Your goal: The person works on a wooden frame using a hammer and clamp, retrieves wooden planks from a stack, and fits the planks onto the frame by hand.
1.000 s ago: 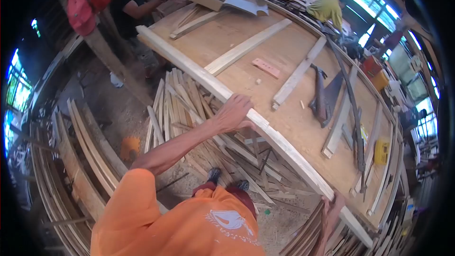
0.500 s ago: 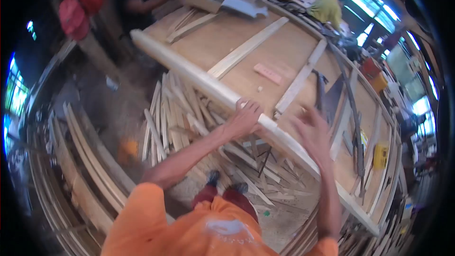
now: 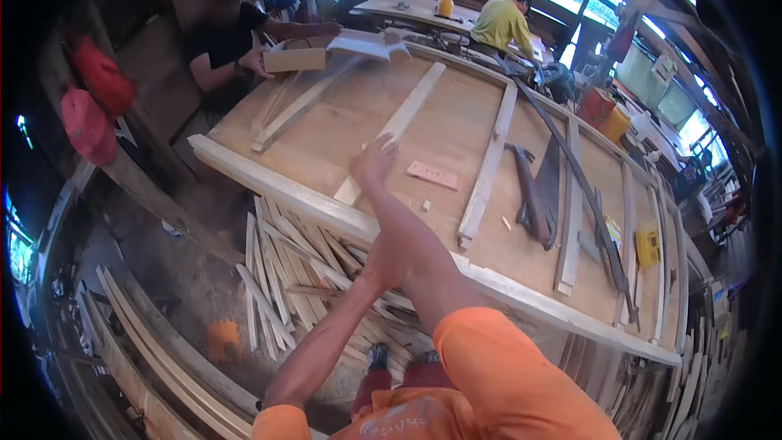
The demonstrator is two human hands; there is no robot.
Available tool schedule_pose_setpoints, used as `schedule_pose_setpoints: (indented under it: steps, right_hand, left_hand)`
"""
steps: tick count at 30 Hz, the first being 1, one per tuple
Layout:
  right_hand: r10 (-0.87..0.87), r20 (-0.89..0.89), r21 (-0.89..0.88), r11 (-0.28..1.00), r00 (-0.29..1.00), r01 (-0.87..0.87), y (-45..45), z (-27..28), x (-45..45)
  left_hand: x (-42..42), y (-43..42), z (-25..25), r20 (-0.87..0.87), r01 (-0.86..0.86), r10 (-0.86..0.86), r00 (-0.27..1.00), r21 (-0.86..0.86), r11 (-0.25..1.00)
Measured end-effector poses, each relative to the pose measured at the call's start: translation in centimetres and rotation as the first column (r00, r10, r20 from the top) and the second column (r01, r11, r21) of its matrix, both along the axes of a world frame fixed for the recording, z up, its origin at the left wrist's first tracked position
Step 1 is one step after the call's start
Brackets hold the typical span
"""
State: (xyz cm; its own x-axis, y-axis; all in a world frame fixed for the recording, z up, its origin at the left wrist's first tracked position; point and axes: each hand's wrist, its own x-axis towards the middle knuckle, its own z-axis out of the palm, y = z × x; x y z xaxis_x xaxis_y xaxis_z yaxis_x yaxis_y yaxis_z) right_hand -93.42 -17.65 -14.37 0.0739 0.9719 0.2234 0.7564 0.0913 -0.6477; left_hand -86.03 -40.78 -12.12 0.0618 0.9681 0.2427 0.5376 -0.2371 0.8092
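My right hand [image 3: 375,161] reaches across the large plywood panel [image 3: 326,159] and grips a pale wooden strip [image 3: 414,102] near its closer end. My left hand [image 3: 386,262] is at the near edge rail [image 3: 285,187] of the panel. The right forearm crosses in front and hides its fingers. Right of my right hand lie a pink slip [image 3: 432,175] with writing and a small wood block [image 3: 426,206]. Farther right, a claw hammer [image 3: 521,165] lies beside a handsaw [image 3: 549,175]. Another wooden strip [image 3: 489,163] lies between the slip and these tools.
A person in black [image 3: 224,49] handles an open cardboard box [image 3: 295,59] at the panel's far left corner. Another person in yellow [image 3: 501,26] bends over at the back. Loose wood strips [image 3: 277,261] pile under the panel. A yellow container [image 3: 648,246] sits at the right.
My right hand has moved left and forward onto the wooden strip. My left hand has shifted slightly left and down along the rail. The camera view has turned.
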Motion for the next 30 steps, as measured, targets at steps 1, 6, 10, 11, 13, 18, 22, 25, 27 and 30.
schedule_pose_setpoints:
  steps: [1, 6, 10, 11, 13, 18, 22, 25, 27, 30]
  right_hand:
    - [0.004, 0.006, 0.021, 1.0, 1.0, -0.004, 0.3, -0.3, 0.2]
    - [0.031, -0.033, -0.04, 0.999, 0.999, -0.033, -0.1, 1.1, 1.0]
    - [0.025, -0.06, 0.028, 0.999, 0.998, -0.023, 0.9, 0.3, 0.5]
    - [0.003, -0.058, 0.027, 1.0, 0.998, -0.002, 1.1, 0.3, 0.5]
    - [0.03, -0.001, -0.017, 0.999, 1.0, -0.03, 1.7, 0.6, 0.7]
    - [0.023, 0.02, -0.042, 0.999, 1.0, -0.022, 3.4, -0.7, 1.1]
    - [0.112, -0.134, -0.036, 0.992, 0.985, -0.118, 2.8, 0.1, 4.0]
    - [0.141, -0.162, -0.068, 0.986, 0.977, -0.153, 1.3, 2.0, 6.2]
    - [0.142, -0.076, -0.05, 0.988, 0.987, -0.146, 2.3, 0.3, 6.3]
    - [0.139, 0.015, -0.01, 0.99, 0.99, -0.139, 3.2, -1.4, 5.3]
  left_hand:
    - [0.1, 0.1, -0.6, 0.005, 0.01, -0.01, 1.0, -0.012, 1.0]
    - [-1.0, 1.4, -3.5, -0.172, 0.155, -0.144, 0.974, 0.05, 0.987]
    - [-1.1, 1.5, -3.4, -0.118, 0.158, -0.153, 0.981, 0.035, 0.987]
    - [-1.2, 1.5, -3.4, -0.11, 0.157, -0.152, 0.982, 0.037, 0.987]
    - [-1.2, 1.8, -3.5, -0.095, 0.153, -0.149, 0.984, 0.041, 0.987]
    - [0.5, 1.9, -4.1, -0.072, 0.165, -0.161, 0.984, 0.053, 0.985]
    - [3.0, 1.6, -3.8, -0.087, 0.163, -0.157, 0.984, 0.07, 0.984]
    - [4.5, 1.5, -3.2, -0.131, 0.156, -0.144, 0.981, 0.089, 0.984]
    - [5.0, 1.3, -2.9, -0.148, 0.15, -0.134, 0.98, 0.105, 0.983]
    - [5.1, 1.2, -2.8, -0.128, 0.123, -0.108, 0.986, 0.115, 0.986]
